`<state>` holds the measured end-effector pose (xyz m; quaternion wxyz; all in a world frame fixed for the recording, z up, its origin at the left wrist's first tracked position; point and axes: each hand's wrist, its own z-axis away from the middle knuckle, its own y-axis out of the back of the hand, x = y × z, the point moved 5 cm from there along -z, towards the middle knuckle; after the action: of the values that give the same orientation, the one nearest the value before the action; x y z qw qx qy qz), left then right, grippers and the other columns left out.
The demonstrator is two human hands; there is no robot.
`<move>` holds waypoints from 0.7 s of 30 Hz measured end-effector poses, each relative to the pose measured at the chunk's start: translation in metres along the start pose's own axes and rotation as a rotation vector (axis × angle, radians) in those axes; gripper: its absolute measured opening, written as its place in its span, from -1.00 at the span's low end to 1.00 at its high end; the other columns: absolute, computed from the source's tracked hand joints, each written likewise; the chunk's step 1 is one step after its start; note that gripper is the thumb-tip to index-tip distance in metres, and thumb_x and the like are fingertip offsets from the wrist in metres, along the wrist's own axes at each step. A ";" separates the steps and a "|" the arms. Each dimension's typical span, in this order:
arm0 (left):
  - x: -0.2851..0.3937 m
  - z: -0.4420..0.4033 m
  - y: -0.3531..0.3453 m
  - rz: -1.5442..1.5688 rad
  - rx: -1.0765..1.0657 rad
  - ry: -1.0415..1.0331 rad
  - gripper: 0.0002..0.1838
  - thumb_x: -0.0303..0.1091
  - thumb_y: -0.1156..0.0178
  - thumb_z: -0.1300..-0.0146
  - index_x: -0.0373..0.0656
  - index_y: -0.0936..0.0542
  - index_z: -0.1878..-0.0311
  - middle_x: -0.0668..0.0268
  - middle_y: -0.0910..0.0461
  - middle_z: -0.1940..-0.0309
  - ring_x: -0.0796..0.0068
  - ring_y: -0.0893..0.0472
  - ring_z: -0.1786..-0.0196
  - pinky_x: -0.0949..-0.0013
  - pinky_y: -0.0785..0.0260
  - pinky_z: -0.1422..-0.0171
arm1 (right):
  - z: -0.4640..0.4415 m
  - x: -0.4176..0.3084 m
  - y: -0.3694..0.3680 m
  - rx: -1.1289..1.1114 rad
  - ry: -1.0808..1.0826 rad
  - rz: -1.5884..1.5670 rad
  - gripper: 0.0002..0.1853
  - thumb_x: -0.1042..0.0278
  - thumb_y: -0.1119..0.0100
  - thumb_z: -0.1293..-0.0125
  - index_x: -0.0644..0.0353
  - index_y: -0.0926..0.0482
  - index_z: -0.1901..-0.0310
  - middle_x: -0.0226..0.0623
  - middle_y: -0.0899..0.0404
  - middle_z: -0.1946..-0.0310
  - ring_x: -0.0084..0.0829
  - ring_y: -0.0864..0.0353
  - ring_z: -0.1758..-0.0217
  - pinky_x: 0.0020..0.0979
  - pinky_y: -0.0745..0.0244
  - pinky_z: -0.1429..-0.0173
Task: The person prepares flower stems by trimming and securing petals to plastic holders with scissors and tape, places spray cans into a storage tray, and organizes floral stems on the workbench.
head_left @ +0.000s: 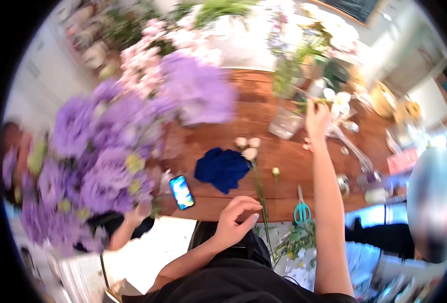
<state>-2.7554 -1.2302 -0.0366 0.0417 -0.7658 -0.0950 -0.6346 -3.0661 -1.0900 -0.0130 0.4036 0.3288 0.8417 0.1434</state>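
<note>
the scissors (pixel 302 212) are teal, the cloth (pixel 222 169) deep blue (the desk (pixel 294 181) reddish brown), the shirt (pixel 238 285) plain black.

Plain black fabric top (pixel 233 284), soft folds across the front, short black sleeve (pixel 338 298) on right arm. Both forearms bare to around the elbow. Left hand (pixel 236 222) bare, slim fingers, pale bluish-looking thumbnail (pixel 255 217). Right hand (pixel 318 120) bare, slightly blurred. Black material (pixel 256 248) below the waist, garment type unclear.
</note>
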 end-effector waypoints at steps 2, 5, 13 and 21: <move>-0.009 0.009 0.002 -0.016 0.077 0.086 -0.79 -0.61 -0.14 -0.06 -0.25 -0.54 0.20 0.25 -0.48 0.16 0.42 -0.48 0.06 0.44 -0.32 -0.01 | 0.001 0.032 -0.046 -0.130 -0.090 0.135 -0.67 0.05 -0.13 -0.17 0.19 -0.60 0.33 -0.10 -0.59 0.39 -0.12 -0.57 0.26 -0.23 -0.43 0.18; -0.017 0.021 0.017 -0.165 0.189 0.057 -0.81 -0.60 -0.13 -0.08 -0.25 -0.54 0.20 0.27 -0.47 0.15 0.47 -0.49 0.07 0.49 -0.34 0.03 | 0.011 0.087 -0.103 -0.268 -0.202 0.272 -0.63 -0.01 -0.18 -0.09 0.19 -0.61 0.32 -0.04 -0.59 0.42 -0.06 -0.58 0.28 -0.15 -0.44 0.19; -0.034 0.058 0.056 -0.156 0.439 0.125 -0.81 -0.57 -0.14 -0.10 -0.25 -0.55 0.17 0.26 -0.48 0.19 0.47 -0.51 0.15 0.49 -0.35 0.06 | 0.023 0.084 -0.099 -0.301 -0.250 0.167 -0.62 0.13 -0.22 -0.03 0.30 -0.51 0.25 0.00 -0.56 0.29 -0.03 -0.54 0.19 -0.14 -0.42 0.14; 0.045 0.075 0.159 -0.464 1.104 -0.257 -0.47 -0.61 -0.23 0.05 -0.35 -0.30 -0.04 0.12 -0.40 0.06 0.42 -0.47 0.06 0.41 -0.32 -0.04 | 0.123 -0.041 -0.053 -0.379 -0.148 -0.436 -0.74 0.42 -0.21 -0.03 0.22 -0.51 0.19 -0.34 -0.50 0.50 -0.49 -0.50 0.44 -0.46 -0.41 0.27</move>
<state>-2.6439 -1.3676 0.0025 0.2813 -0.6611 -0.5782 -0.3866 -2.9749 -1.1597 -0.0936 0.5394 0.0684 0.8189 0.1835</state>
